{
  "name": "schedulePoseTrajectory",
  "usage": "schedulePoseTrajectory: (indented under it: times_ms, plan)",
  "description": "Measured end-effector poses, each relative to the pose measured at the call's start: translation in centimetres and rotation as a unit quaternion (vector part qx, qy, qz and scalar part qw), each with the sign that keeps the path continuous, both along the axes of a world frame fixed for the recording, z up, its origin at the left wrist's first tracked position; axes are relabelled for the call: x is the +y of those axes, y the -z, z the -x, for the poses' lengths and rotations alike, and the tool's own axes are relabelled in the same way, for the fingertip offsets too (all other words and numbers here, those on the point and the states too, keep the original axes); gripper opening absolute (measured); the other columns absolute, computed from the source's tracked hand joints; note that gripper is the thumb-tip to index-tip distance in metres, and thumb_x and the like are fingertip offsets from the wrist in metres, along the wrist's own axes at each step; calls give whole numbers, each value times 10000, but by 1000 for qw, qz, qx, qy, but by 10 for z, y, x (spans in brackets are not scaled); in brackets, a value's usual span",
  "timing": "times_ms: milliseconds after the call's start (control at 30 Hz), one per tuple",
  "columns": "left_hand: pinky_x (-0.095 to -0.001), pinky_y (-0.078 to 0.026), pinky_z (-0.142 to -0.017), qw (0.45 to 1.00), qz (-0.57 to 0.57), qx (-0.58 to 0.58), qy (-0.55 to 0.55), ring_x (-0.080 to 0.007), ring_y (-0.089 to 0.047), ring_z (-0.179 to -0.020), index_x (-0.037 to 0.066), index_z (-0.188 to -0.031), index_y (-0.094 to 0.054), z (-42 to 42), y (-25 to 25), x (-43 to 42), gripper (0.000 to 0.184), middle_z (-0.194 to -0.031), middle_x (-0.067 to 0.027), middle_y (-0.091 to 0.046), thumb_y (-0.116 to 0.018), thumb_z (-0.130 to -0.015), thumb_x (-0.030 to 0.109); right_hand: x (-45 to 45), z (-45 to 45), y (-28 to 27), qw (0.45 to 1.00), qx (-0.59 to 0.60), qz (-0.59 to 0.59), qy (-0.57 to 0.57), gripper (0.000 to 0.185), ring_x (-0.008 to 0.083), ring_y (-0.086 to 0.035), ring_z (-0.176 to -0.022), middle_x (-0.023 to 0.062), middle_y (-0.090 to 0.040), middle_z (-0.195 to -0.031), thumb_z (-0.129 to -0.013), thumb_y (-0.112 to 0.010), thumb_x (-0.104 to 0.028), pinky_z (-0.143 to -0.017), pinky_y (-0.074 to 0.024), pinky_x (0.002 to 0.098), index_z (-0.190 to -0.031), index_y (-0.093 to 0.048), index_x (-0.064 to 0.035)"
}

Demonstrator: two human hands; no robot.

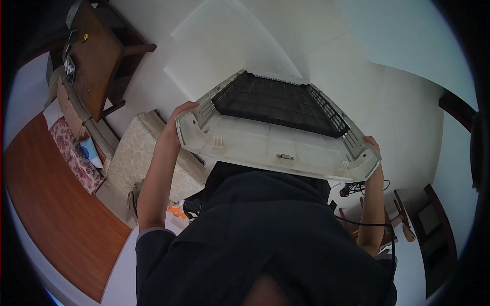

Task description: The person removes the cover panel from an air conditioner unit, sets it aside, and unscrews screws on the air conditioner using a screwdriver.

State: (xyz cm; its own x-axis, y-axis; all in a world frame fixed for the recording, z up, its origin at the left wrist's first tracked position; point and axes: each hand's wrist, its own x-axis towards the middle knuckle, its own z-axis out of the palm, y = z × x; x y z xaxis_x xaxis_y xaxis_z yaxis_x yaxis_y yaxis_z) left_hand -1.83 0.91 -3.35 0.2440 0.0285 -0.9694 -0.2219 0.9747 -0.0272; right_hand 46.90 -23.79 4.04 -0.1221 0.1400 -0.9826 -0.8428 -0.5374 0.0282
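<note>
The left fingers [191, 105] and the right fingers [371, 140] curl closed around opposite sides of a pale plastic panel [260, 148] (part of each grip is hidden behind it), so the panel spans the space between them. A black grille [278, 99] sits in the panel, between the fingers and reaching out beyond them, away from the body. Outward of the left fingers is a patterned seat [135, 148], with a brown desk [97, 53] farther out, while a dark cable [349, 190] shows bodyward of the right fingers.
</note>
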Motion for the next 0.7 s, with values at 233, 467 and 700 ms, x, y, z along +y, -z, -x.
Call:
schedulePoseTrajectory:
  times_ms: [233,467,700]
  plan:
    - [-346,-529,-636,999,20,24,14,-222,-615,-692,-2,-946,-614,1,-7,-9,354,-805,-117,-634,-549,-716,259,55,-5,7,999,-35,5,-30,461,276,-633,-780,174,-634,-949,-772,-460,-278,-696,-533,376,-1087,-558,45]
    - [-346,-516,-631,998,-29,19,-56,-226,-592,-668,2,-934,-601,-2,21,-44,371,-805,-120,-613,-559,-699,287,96,-29,21,989,-86,-67,-96,498,270,-617,-801,178,-623,-970,-744,-463,-284,-733,-517,351,-1112,-546,40]
    - [-359,-527,-618,986,-82,31,-143,-248,-599,-632,-23,-908,-588,-16,87,-23,356,-786,-132,-621,-542,-676,243,156,-71,82,977,-78,-133,-150,536,291,-609,-860,193,-612,-1013,-716,-454,-263,-783,-504,377,-1137,-526,62]
